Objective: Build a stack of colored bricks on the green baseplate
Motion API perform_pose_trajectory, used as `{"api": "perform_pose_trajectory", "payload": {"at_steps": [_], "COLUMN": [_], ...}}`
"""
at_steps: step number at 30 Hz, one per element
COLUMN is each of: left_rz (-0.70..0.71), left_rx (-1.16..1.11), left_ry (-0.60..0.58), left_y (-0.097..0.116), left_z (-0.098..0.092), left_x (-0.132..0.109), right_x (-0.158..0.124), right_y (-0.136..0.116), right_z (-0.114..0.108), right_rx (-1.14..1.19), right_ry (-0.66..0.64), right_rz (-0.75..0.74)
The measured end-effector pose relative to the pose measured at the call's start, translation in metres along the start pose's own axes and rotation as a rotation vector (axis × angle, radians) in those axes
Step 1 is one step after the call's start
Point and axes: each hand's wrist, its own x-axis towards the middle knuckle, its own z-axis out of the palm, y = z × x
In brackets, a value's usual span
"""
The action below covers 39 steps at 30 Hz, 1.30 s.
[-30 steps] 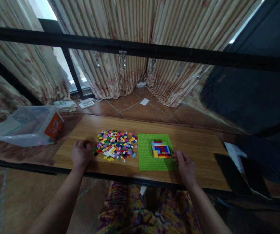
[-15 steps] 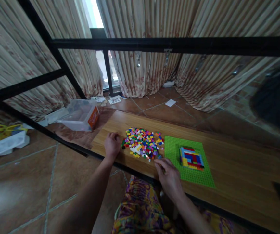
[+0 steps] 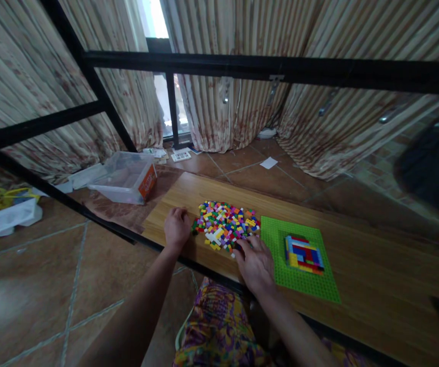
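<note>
We see striped curtains (image 3: 204, 112) at the back, then the long wooden table (image 3: 376, 270) before us. Past its far left corner sits a clear plastic bin (image 3: 122, 176). On the table we have a green baseplate (image 3: 303, 284) and, just left of it, a pile of loose bricks (image 3: 225, 221). Our right hand (image 3: 255, 260) bends over the pile's near right edge; our left hand (image 3: 177, 228) rests curled beside its left side. We cannot tell whether either grips anything. The small brick build (image 3: 303, 254) sits near the baseplate's middle.
</note>
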Motion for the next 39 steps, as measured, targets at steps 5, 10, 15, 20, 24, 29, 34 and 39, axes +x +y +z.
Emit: {"api": "perform_pose_trajectory", "payload": {"at_steps": [5,10,15,20,24,29,34,39], "left_rz": [0.006,0.005,-0.006,-0.017,-0.005,0.006,-0.023,-0.049], "left_rx": [0.006,0.014,-0.002,0.001,0.009,0.012,0.029,0.069], "left_ry": [-0.005,-0.004,-0.013,-0.016,-0.016,-0.014,-0.037,-0.064], "left_y": [-0.002,-0.004,-0.002,0.001,0.0,-0.001,0.002,0.002], "left_z": [0.002,0.002,0.0,-0.002,-0.002,-0.003,-0.008,-0.01], "left_x": [0.0,0.001,0.001,0.001,0.001,0.002,0.005,0.007], "right_x": [0.005,0.002,-0.007,-0.012,-0.009,-0.003,-0.006,-0.028], "right_y": [0.002,0.006,0.013,0.022,0.02,0.012,0.003,0.011], "right_z": [-0.002,0.007,0.009,0.005,0.002,-0.001,-0.015,-0.038], "right_rx": [-0.038,-0.028,0.052,0.132,0.141,0.166,0.404,0.76], "right_ry": [-0.007,0.048,0.094,0.081,0.058,0.059,0.153,0.178], "right_rz": [-0.045,-0.086,-0.105,-0.1,-0.085,-0.034,0.037,0.209]}}
